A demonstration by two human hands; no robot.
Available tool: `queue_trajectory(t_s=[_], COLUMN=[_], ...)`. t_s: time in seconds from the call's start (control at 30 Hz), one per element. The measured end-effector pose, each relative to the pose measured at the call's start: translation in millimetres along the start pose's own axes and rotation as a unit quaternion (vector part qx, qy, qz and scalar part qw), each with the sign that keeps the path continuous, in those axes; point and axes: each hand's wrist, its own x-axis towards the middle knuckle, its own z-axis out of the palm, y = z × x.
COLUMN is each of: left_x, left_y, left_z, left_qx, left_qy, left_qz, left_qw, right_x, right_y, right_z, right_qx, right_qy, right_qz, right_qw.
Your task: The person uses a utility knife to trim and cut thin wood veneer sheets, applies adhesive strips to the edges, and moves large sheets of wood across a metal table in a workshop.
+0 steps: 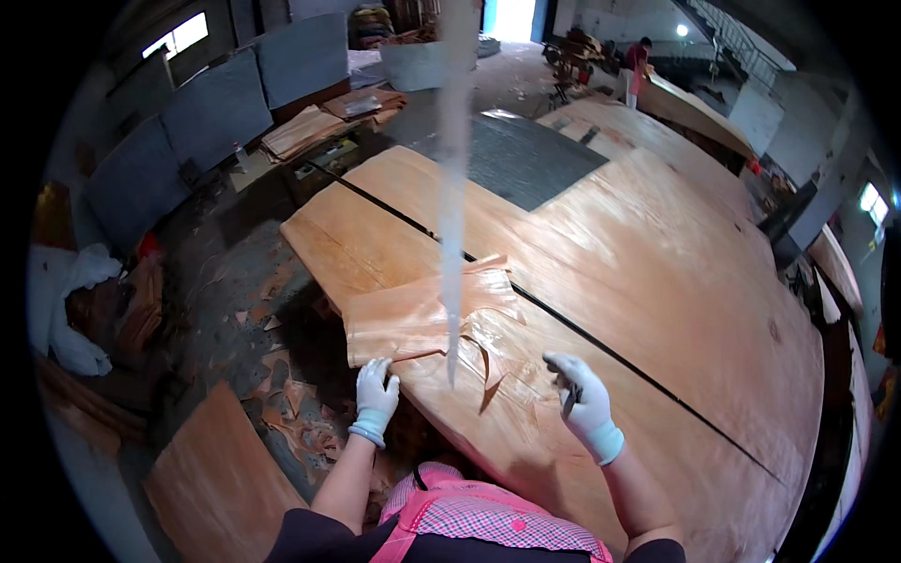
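My left hand (374,399), in a white glove, has its fingers curled on the edge of a loose veneer piece (399,319) lying over the large pale wood sheet (676,300). My right hand (579,397), gloved with greyish fingertips, is held over the sheet right of that piece, fingers apart and slightly bent, holding nothing. A narrow torn veneer strip (483,371) curls between my hands. A long black straight bar or line (619,357) runs diagonally across the sheets. A pale vertical streak hides part of the middle of the view.
Scraps (291,399) litter the floor at left, beside a leaning veneer sheet (221,450). A dark panel (516,155) lies on the far sheets. Veneer stacks (310,131) stand back left. Another person (636,66) stands at the far right end, beside a long raised board.
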Motion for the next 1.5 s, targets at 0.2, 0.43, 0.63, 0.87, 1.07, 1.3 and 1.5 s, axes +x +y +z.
queue_trajectory(t_s=[0.2, 0.43, 0.63, 0.87, 1.07, 1.3, 1.5], left_x=[-32, -33, 7, 40, 33, -31, -55], left_y=[-3, 26, 142, 228, 218, 196, 195], left_z=[-16, -46, -97, -104, -49, -18, -23], left_qx=[-0.02, -0.13, -0.387, -0.255, -0.682, -0.419, -0.335], left_qy=[0.001, 0.017, -0.047, -0.148, -0.226, -0.613, -0.591], left_qz=[-0.008, -0.096, 0.025, 0.344, -0.138, -0.172, -0.193], left_qw=[1.0, 0.987, 0.92, 0.891, 0.681, 0.647, 0.708], right_x=[105, 118, 25, -37, -73, -114, -140], right_y=[-143, -119, -38, -49, -70, -30, 29], right_z=[-6, 22, 67, 57, 48, 24, 33], right_qx=[0.13, 0.236, 0.274, 0.003, 0.102, 0.017, -0.092], right_qy=[-0.003, 0.01, -0.001, -0.026, -0.033, -0.099, -0.108], right_qz=[-0.012, -0.005, 0.066, 0.065, 0.003, 0.248, 0.346], right_qw=[0.991, 0.972, 0.959, 0.998, 0.994, 0.963, 0.928])
